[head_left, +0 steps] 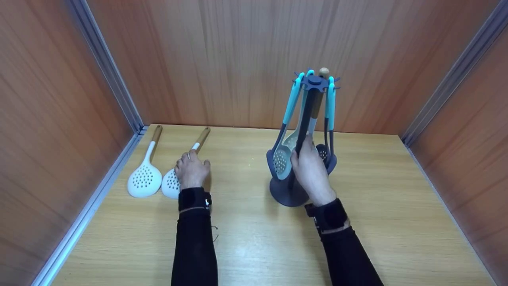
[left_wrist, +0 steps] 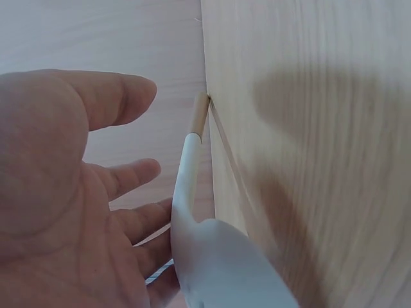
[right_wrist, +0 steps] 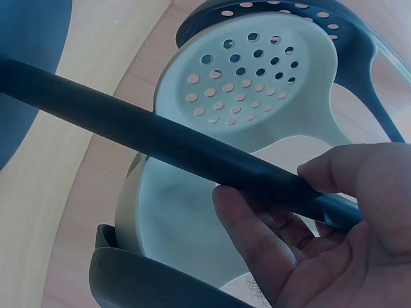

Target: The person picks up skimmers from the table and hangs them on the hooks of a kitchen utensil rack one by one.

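My right hand (head_left: 312, 171) grips the dark pole of a utensil stand (head_left: 305, 119), with thumb and fingers around it in the right wrist view. Turquoise-handled utensils hang from the stand's top, among them a pale slotted spoon (right_wrist: 247, 83). My left hand (head_left: 192, 171) is over a white skimmer (head_left: 170, 184) with a wooden handle lying on the table. In the left wrist view, its fingers are spread and relaxed beside that skimmer's neck, the thumb apart from it. A second white skimmer (head_left: 145, 180) lies to the left.
A light wooden table (head_left: 246, 238) carries everything. Wood-grain panels stand behind it (head_left: 238, 59) and on both sides, with metal strips along the left edge (head_left: 91, 202) and the corners.
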`<state>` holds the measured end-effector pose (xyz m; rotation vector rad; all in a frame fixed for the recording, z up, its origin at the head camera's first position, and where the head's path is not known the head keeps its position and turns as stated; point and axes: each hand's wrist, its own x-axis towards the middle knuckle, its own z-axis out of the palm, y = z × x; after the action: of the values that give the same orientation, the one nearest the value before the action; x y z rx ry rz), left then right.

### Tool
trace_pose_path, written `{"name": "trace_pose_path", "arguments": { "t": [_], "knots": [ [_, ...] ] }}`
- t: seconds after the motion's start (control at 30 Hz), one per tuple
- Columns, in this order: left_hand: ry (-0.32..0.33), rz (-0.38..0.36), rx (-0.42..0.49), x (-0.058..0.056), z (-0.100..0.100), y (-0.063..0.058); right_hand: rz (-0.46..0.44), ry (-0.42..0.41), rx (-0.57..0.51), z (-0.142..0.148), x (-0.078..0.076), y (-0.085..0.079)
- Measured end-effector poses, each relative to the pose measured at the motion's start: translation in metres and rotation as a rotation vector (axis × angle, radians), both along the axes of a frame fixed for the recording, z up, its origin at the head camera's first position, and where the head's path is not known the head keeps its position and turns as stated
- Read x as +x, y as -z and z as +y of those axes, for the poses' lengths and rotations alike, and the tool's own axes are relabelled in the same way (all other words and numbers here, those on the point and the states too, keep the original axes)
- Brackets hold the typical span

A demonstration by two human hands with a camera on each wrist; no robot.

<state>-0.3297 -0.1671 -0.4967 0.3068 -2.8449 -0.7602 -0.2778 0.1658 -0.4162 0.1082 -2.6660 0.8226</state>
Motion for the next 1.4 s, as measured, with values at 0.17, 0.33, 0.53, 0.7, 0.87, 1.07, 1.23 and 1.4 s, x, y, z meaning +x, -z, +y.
{"name": "trace_pose_path", "arguments": {
  "t": [0.17, 0.33, 0.53, 0.7, 0.87, 1.07, 1.23, 1.4],
  "knots": [
    [0.010, -0.016, 0.004, -0.0005, -0.0014, 0.0001, 0.020, -0.003, 0.009, 0.0000, -0.0005, 0.0003],
    [0.004, -0.020, 0.010, -0.0007, -0.0015, -0.0002, 0.033, -0.004, 0.020, -0.0002, -0.0004, 0.0003],
    [0.002, -0.022, 0.033, -0.0035, -0.0006, -0.0015, -0.002, 0.002, -0.002, -0.0005, 0.0002, -0.0014],
    [0.008, -0.019, 0.040, -0.0060, 0.0000, -0.0021, -0.001, -0.003, -0.005, -0.0007, 0.0005, -0.0014],
    [0.008, 0.001, 0.057, -0.0077, 0.0015, -0.0022, -0.011, -0.004, -0.014, -0.0004, -0.0002, -0.0012],
    [0.014, 0.004, 0.056, -0.0069, 0.0027, -0.0037, 0.019, -0.011, -0.004, -0.0001, -0.0004, 0.0002],
    [0.013, 0.008, 0.038, -0.0063, 0.0025, -0.0038, 0.032, -0.014, 0.004, 0.0004, 0.0003, 0.0003],
    [0.013, 0.012, 0.023, -0.0074, 0.0027, -0.0026, 0.030, -0.011, 0.014, 0.0002, 0.0013, -0.0006]
  ]
}}
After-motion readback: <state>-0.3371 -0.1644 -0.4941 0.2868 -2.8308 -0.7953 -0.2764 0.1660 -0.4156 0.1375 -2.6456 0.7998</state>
